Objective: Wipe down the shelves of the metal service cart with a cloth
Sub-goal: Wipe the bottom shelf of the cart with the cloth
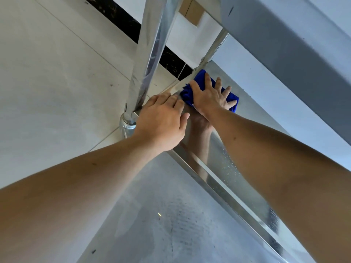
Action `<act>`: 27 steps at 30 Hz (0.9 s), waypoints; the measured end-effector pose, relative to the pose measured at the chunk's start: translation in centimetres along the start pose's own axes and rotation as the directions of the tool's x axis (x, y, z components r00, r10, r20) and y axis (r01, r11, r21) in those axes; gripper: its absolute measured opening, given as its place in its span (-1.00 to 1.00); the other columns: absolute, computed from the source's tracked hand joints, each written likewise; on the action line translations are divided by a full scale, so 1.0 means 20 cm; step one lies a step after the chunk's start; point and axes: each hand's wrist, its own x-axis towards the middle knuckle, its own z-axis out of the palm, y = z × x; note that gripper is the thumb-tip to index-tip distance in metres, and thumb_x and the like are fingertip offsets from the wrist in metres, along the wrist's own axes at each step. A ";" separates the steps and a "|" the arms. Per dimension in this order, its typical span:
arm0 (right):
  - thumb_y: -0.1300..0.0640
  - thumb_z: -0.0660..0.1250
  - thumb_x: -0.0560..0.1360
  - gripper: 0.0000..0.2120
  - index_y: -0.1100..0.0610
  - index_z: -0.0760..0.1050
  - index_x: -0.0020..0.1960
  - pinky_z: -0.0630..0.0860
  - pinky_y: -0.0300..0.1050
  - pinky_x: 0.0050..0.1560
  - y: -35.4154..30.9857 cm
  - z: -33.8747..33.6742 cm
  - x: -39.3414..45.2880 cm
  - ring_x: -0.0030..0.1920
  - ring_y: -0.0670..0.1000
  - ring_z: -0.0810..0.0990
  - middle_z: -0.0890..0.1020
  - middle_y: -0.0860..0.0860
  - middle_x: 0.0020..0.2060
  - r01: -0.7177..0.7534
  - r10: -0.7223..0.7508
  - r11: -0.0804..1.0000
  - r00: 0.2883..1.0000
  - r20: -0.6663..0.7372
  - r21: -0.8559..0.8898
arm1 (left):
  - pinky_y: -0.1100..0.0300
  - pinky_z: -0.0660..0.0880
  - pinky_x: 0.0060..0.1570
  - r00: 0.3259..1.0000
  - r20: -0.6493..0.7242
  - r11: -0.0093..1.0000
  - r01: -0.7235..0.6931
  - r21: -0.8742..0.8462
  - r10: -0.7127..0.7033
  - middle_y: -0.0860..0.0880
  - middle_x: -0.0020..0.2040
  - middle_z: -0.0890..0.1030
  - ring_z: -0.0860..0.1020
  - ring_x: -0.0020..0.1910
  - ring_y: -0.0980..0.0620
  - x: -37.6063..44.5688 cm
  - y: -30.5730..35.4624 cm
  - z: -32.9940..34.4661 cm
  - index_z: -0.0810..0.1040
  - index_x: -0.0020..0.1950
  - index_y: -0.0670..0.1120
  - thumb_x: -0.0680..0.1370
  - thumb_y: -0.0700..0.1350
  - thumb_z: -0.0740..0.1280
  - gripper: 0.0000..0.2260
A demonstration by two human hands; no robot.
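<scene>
There, blue cloth (191, 92) flat under right hand (210, 95).

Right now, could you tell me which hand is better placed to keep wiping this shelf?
The right hand: it presses flat on the blue cloth on the shelf. The left hand only rests on the rim.

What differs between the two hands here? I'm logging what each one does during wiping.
1. The right hand lies flat on the blue cloth, fingers spread and straight; the left hand holds no cloth.
2. The right hand is out on the shelf surface; the left hand rests on the shelf's edge beside the corner post, fingers together.

Shared: both are bare, palm down, and touch the same shelf.
</scene>
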 end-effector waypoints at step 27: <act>-0.36 -0.15 0.58 -0.41 -0.28 -0.06 0.59 -0.07 0.46 0.46 0.06 0.00 -0.16 0.58 0.28 -0.10 -0.06 -0.10 0.63 0.120 -0.118 0.992 0.992 0.052 -0.033 | 0.01 0.40 0.32 0.999 -0.032 0.999 0.035 -0.037 -0.036 -0.06 0.20 0.64 0.52 0.26 -0.05 0.01 -0.01 0.00 0.58 0.22 -0.08 0.56 0.05 0.15 -0.64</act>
